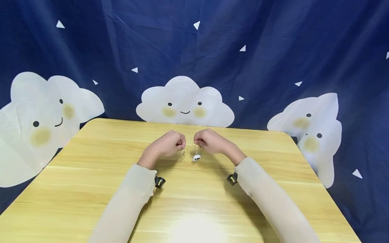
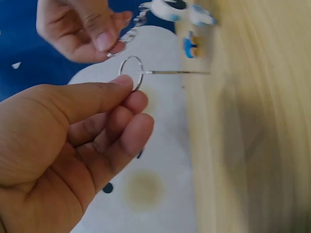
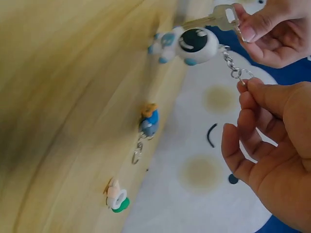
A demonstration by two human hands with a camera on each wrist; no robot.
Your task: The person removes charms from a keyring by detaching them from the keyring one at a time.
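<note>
In the head view my left hand (image 1: pixel 168 143) and right hand (image 1: pixel 211 141) are close together over the wooden table (image 1: pixel 188 189). A metal key ring (image 2: pixel 141 68) is pinched between my left thumb and fingertips, and a key (image 3: pixel 218 18) hangs from it. My right thumb and forefinger pinch the ring (image 3: pixel 247 74) of a keychain. From its chain (image 3: pixel 228 59) dangles a white figure (image 1: pixel 196 157) with a big dark face and light-blue parts. The two rings are near each other but apart.
Two more small figures lie on the table in the right wrist view: a blue and orange keychain figure (image 3: pixel 149 119) and a green, white and peach one (image 3: pixel 118 198). A dark blue curtain (image 1: pixel 170 44) with printed clouds hangs behind the table's far edge.
</note>
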